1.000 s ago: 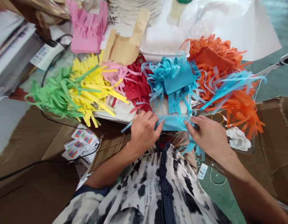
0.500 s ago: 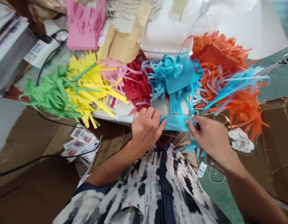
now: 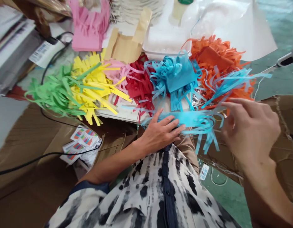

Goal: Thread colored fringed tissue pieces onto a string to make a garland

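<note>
Blue paper fringe (image 3: 189, 119) | left hand (image 3: 159, 134) pressing it | right hand (image 3: 249, 129) open beside | orange fringe (image 3: 214, 58) behind

Soft, even indoor light is filling the scene, with only faint shadows and no harsh glare; the right hand (image 3: 249, 131) is blurring slightly, and wide-angle distortion is bending the cardboard (image 3: 279, 152) near the edges.

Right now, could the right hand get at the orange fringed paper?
Probably yes. The right hand is raised, holds nothing and sits just in front of the orange fringed paper. Only loose blue paper strips lie across its near side, and they look light enough to brush aside.
</note>
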The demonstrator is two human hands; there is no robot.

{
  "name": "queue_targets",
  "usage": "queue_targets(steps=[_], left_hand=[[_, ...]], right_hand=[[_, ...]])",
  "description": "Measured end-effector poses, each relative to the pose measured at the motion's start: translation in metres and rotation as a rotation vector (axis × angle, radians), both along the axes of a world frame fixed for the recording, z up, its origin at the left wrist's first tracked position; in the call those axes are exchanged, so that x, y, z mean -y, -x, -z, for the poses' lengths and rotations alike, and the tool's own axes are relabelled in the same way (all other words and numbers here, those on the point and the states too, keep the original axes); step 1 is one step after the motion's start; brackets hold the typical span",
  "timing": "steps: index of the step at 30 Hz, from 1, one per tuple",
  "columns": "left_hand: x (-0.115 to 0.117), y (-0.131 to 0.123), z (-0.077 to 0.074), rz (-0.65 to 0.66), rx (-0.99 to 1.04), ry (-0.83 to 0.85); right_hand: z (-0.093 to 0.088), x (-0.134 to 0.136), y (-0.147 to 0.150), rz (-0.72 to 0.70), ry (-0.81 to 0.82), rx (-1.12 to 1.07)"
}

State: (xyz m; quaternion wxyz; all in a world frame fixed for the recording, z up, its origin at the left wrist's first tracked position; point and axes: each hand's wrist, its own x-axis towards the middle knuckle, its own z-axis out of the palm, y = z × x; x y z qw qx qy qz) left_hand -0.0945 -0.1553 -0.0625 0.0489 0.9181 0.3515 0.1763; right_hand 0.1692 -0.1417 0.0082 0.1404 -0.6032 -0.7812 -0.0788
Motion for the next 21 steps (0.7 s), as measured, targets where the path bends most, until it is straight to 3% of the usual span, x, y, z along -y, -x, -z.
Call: queue_targets(steps=[2, 4, 8, 11, 16, 19, 21], left_hand=[[0.000, -0.002, -0.001, -0.007, 0.000, 0.004], [0.000, -0.003, -0.001, -0.012, 0.005, 0.008], [0.001, 0.005, 0.003, 0.006, 0.058, -0.039], [-0.001, 0.030, 0.000, -0.012, 0.102, -0.084], [-0.008, 0.073, -0.026, -0.132, 0.184, -0.124], [-0.006, 0.063, -0.037, -0.252, 0.259, -0.202], [-0.002, 0.040, -0.036, -0.218, 0.260, -0.241]], right_hand=[[0.006, 0.018, 0.009, -0.255, -0.007, -0.023], [0.021, 0.031, 0.020, -0.402, 0.050, -0.003], [0.047, 0.038, 0.022, -0.372, 0.053, 0.027], [0.052, 0.032, 0.012, -0.378, 0.027, 0.004], [0.047, 0.022, 0.009, -0.408, 0.021, -0.014], [0.047, 0.017, 0.014, -0.407, 0.010, 0.030], [0.047, 0.013, 0.016, -0.412, 0.014, 0.074]])
